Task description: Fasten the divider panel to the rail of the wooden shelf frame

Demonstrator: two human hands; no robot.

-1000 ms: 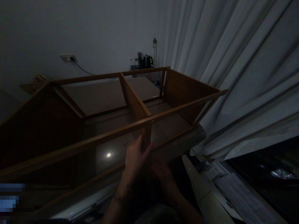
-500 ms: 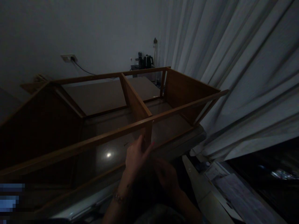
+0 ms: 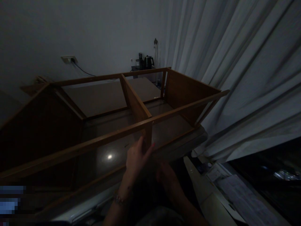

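Observation:
A wooden furniture frame (image 3: 113, 133) with a thin middle divider (image 3: 135, 95) lies across a grey padded surface. My left hand (image 3: 136, 157) grips the short wooden upright (image 3: 148, 133) at the near end of that divider, its thumb along the near face and its fingers behind. Lower and to the right, close to my body, is my right hand (image 3: 166, 175), apart from the frame. It is dark and its fingers are hard to make out, so whether it holds anything does not show.
Long white curtains (image 3: 225, 62) hang close to the frame's right end. Behind it stand a black kettle (image 3: 148, 61) and a wall socket (image 3: 69, 59) with a plugged-in cord. Flat boxes or papers (image 3: 240, 194) lie low at the right.
My right hand has drawn slightly back and down from the frame, its fingers now turned out of sight. My left hand keeps its grip on the upright.

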